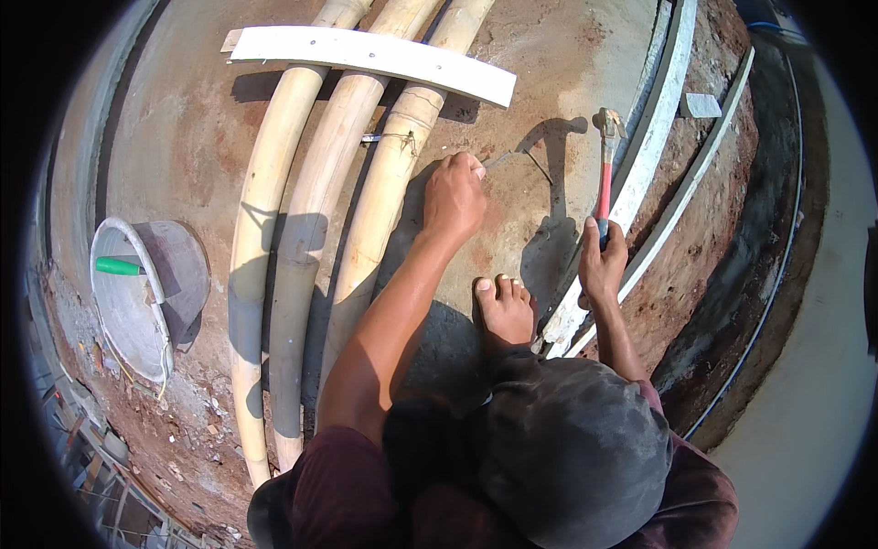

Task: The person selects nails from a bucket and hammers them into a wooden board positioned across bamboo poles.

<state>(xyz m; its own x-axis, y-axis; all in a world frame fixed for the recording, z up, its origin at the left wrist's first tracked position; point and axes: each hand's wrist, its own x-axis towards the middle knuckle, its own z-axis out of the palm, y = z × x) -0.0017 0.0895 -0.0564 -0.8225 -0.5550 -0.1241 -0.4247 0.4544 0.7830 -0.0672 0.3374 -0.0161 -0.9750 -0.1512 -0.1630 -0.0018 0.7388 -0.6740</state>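
Observation:
My right hand (603, 264) grips a claw hammer (604, 178) by its red and blue handle, head up. My left hand (455, 195) is closed with a thin metal piece, perhaps a nail or wire (499, 161), sticking out from its fingertips. Another thin dark nail or its shadow lies beside that piece. To the left of my left hand, several bamboo poles (406, 144) lie side by side on the ground. A white-faced board (370, 55) crosses over them, with dark nail heads or holes along it. My bare foot (506, 309) stands between my hands.
At the left a tilted round bucket (164, 309) holds a green-handled tool (118, 265). Long pale wooden battens (641, 175) lie to the right, partly under my right hand. A small white block (701, 106) rests beyond them, and a trench (748, 240) runs along the far right.

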